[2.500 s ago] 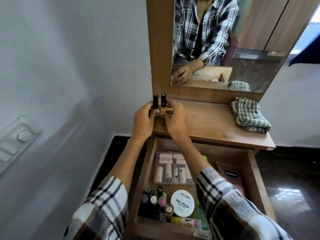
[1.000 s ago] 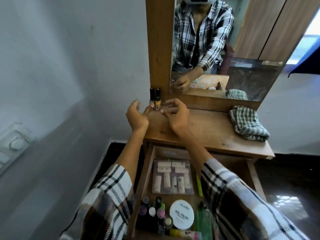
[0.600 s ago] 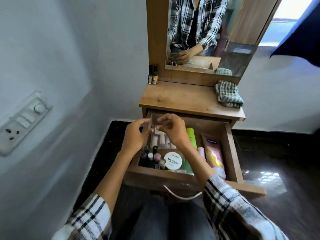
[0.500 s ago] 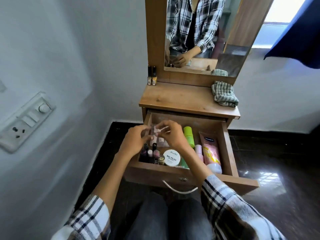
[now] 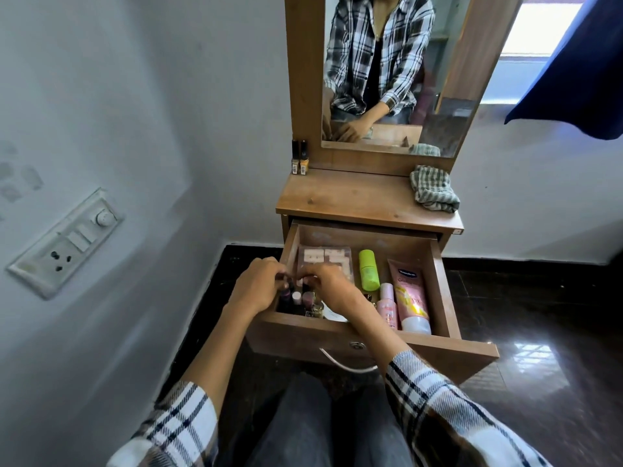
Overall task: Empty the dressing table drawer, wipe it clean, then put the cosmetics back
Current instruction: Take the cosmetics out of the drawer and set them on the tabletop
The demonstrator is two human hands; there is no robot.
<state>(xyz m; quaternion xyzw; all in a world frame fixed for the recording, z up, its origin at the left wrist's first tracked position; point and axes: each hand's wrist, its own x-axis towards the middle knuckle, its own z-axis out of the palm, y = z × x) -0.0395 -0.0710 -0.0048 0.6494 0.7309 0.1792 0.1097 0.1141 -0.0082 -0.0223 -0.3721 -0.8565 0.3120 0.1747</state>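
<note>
The wooden drawer (image 5: pixel 442 284) is pulled out and full of cosmetics. My left hand (image 5: pixel 258 289) and my right hand (image 5: pixel 333 288) reach into its front left corner, over a cluster of nail polish bottles (image 5: pixel 298 301). Each hand's curled fingertips pinch the cap of a bottle there. Behind the hands lies a clear box of small tubes (image 5: pixel 325 259). To the right lie a green bottle (image 5: pixel 368 274), a small pink bottle (image 5: pixel 387 306) and a pink tube (image 5: pixel 409 298). Two nail polish bottles (image 5: pixel 299 161) stand at the tabletop's (image 5: pixel 354 198) back left. A checked cloth (image 5: pixel 434 193) lies at its right.
A mirror (image 5: pixel 387 79) rises behind the tabletop and reflects me. A switch panel (image 5: pixel 67 241) is on the left wall, close to the drawer. A blue curtain (image 5: pixel 573 79) hangs at the upper right. The floor (image 5: pixel 539 332) is dark and glossy.
Both hands left two nail polish bottles standing on the tabletop's back left, came down into the drawer and now pinch bottles in its front left corner. The camera pulled back.
</note>
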